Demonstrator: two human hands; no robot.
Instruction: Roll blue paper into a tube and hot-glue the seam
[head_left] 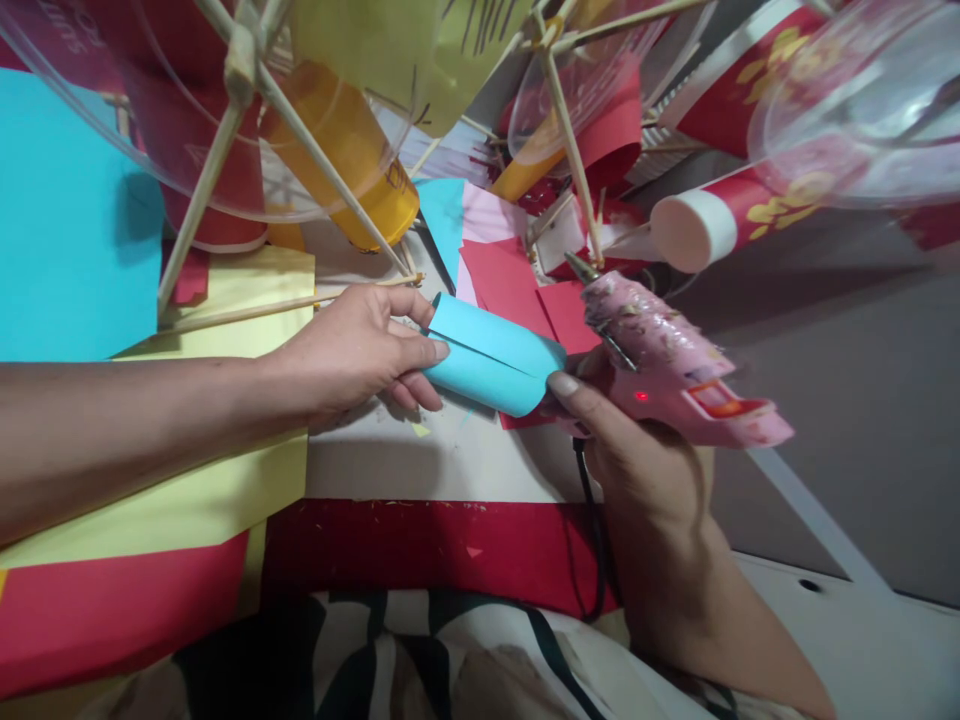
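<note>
My left hand (360, 345) pinches one end of a rolled tube of light blue paper (491, 355) that lies across the work surface. My right hand (630, 440) grips a pink hot glue gun (667, 360) with a red light on its side and its nozzle pointing up and away. That hand's forefinger also presses on the tube's right end. The paper's overlapping edge runs along the top of the tube.
Red paper pieces (517, 290) lie behind the tube; yellow (247, 480), red (112, 610) and blue sheets (67, 230) cover the left. A bamboo-stick frame (240, 90) with clear plastic looms overhead. An orange tube (352, 150) and red rolls (720, 215) stand behind.
</note>
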